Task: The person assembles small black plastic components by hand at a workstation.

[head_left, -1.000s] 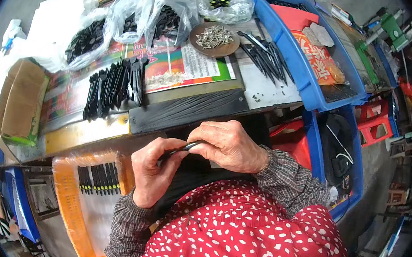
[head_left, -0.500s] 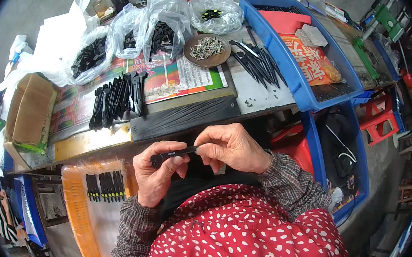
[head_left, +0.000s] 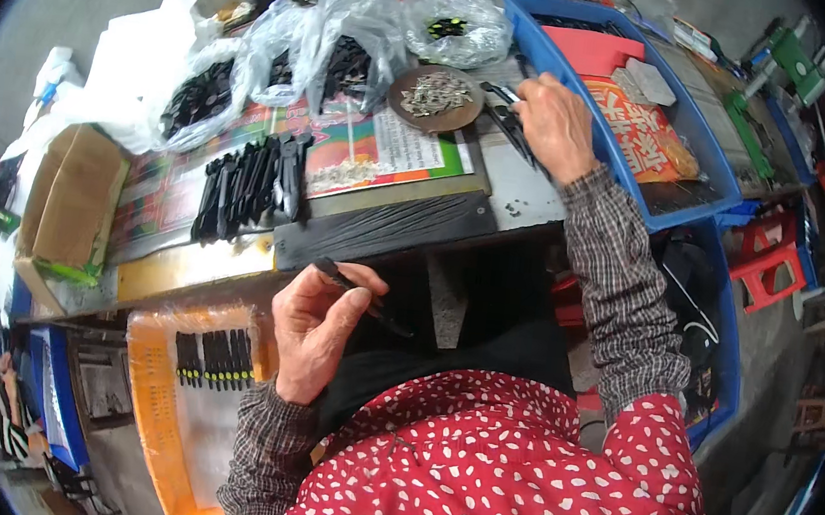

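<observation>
My left hand (head_left: 316,333) is closed around a slim black plastic piece (head_left: 388,321), held at a slant above my lap with its narrow end pointing to the lower right. At the far right of the bench my right hand (head_left: 555,129) is down at a pile of pointed black plastic pieces (head_left: 509,132). Its fingers are bent together there; whatever lies between the fingertips is hidden. To its left stands a round brown dish (head_left: 464,115) of small metal parts (head_left: 436,93). More black pieces (head_left: 253,185) lie side by side at the front left of the bench.
Clear plastic bags (head_left: 359,21) of black parts line the back. A blue bin (head_left: 650,220) with an orange packet (head_left: 646,141) stands right. A cardboard box (head_left: 72,197) sits at the left end. Below, an orange basket (head_left: 144,370) holds black pieces with yellow-green dots (head_left: 213,357).
My right hand has left the piece in my left hand and gone up and right to the pile of pointed pieces. My left hand has tilted its piece, narrow end down.
</observation>
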Motion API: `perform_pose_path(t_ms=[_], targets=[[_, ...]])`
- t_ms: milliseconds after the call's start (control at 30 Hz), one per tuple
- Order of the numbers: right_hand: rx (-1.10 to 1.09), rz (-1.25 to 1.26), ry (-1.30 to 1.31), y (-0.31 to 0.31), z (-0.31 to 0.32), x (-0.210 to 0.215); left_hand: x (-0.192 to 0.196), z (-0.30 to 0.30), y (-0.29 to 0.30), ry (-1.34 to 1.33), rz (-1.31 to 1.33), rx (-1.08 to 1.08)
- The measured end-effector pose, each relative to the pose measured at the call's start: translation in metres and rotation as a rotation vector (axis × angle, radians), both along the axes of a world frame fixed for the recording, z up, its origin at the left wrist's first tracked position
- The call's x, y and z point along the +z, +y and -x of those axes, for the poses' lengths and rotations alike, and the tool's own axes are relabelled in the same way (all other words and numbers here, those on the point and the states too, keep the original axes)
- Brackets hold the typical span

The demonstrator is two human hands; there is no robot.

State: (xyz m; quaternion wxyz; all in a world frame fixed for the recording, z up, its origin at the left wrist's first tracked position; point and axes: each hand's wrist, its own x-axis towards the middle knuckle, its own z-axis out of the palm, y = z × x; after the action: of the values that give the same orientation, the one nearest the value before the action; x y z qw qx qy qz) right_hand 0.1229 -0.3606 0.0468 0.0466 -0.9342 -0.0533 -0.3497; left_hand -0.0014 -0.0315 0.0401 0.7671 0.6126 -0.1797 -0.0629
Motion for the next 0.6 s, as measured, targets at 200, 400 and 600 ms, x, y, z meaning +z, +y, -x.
perform_pose_path(t_ms=[200,400,600], targets=[[-0.120,0.071,0.170,-0.010,-0.032,-0.006,-0.004,0.006,0.001,0.030,0.033,-0.050],[-0.146,0.026,0.224,-0.010,-0.038,-0.005,-0.012,0.010,0.004,0.075,0.085,0.012],[-0.154,-0.061,0.234,-0.021,-0.049,-0.014,-0.008,0.002,0.010,0.027,-0.058,0.024]])
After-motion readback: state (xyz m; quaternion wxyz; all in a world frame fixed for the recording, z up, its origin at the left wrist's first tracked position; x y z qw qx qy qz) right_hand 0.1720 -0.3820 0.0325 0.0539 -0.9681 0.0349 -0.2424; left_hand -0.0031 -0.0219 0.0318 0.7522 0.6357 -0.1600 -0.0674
